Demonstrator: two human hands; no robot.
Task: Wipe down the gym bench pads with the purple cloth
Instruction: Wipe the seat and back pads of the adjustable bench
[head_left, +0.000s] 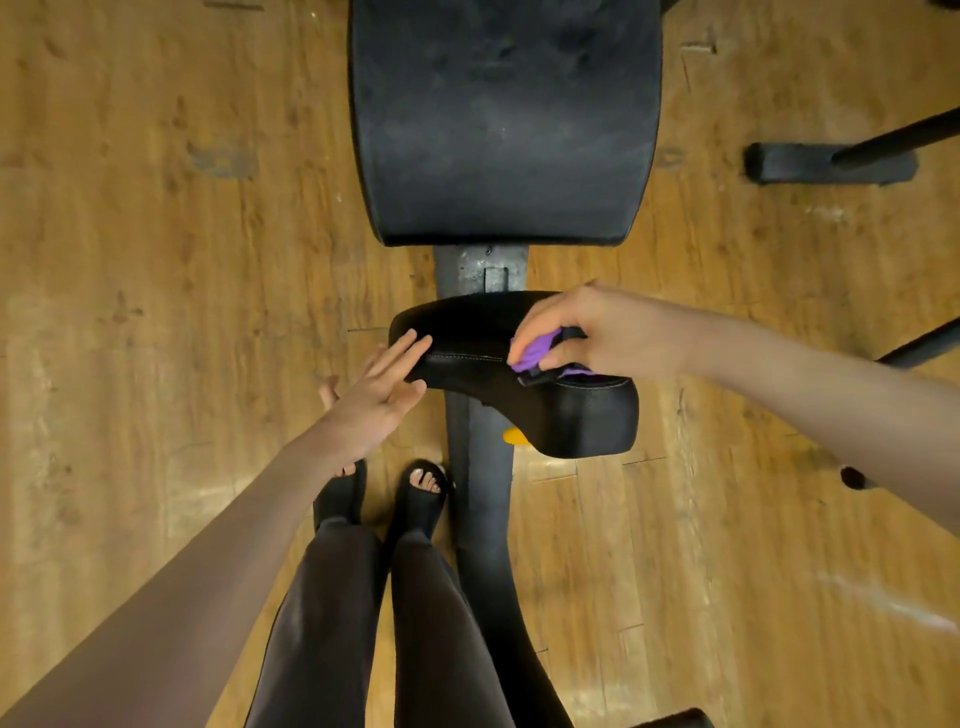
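Right hand (587, 332) grips the purple cloth (530, 354) on the small pad (467, 332); left hand (384, 384), open, steadies its end. Best wiped with firm overlapping strokes.

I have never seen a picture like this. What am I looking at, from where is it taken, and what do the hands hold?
A camera worn on a person's head looks down at their own arms and legs. On the wooden floor stands a gym bench with a large black pad and a small black pad. The right hand presses a purple cloth on the small pad. The left hand, open, rests against that pad's edge and holds nothing.
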